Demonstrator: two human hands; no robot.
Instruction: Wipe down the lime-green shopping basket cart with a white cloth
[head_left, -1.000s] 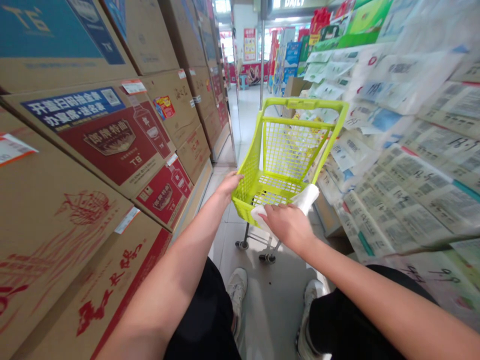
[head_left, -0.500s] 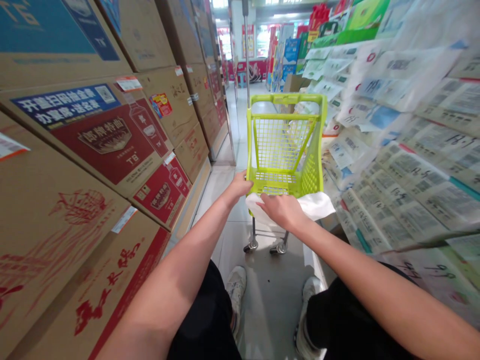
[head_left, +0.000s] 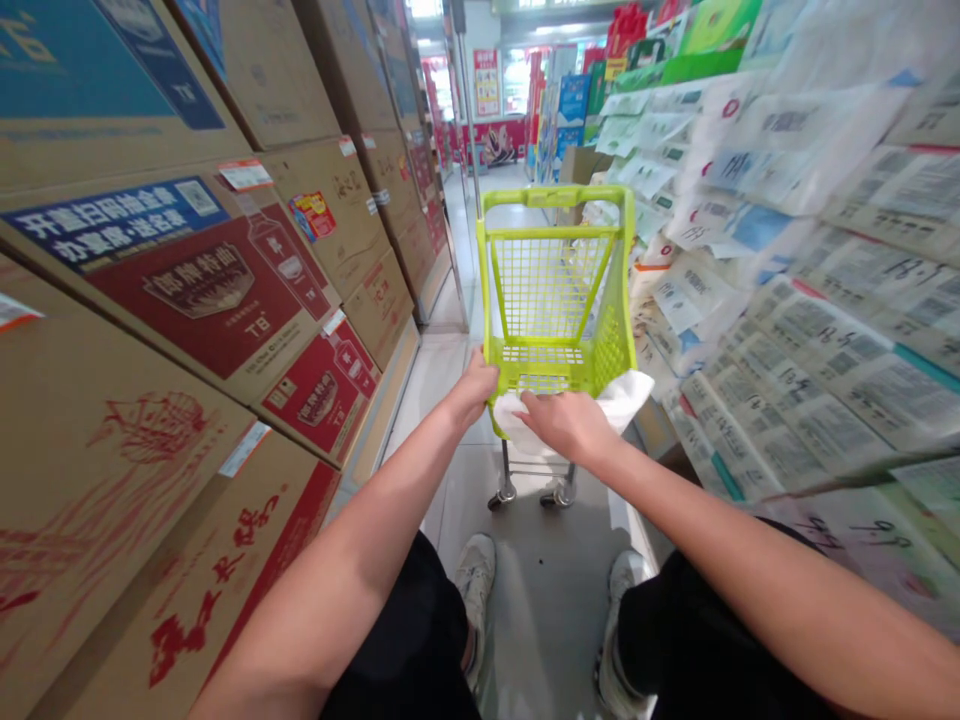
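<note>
stacked cartons (head_left: 172, 280) wall us in on the left and price-marked packs (head_left: 787, 340) bulge in from the right, so the green cart (head_left: 551, 232) between them has little room to swing. it stands upright just ahead of us on the tiled floor (head_left: 536, 640); a slim pole (head_left: 468, 120) rises by its far left corner, and our shoes (head_left: 474, 572) are planted on this side, where a rolling cart could catch a toe. our left hand (head_left: 474, 388) is curled around the left end of the near rim; we should brace firmly with it, since wheels will likely give under a push. our right hand (head_left: 570, 420) is closed over a white cloth (head_left: 628, 395), pressing it to that rim. we'd rub with even pressure, gathering in the cloth's loose right end. whether our fingertips reach underneath, we cannot tell.
</note>
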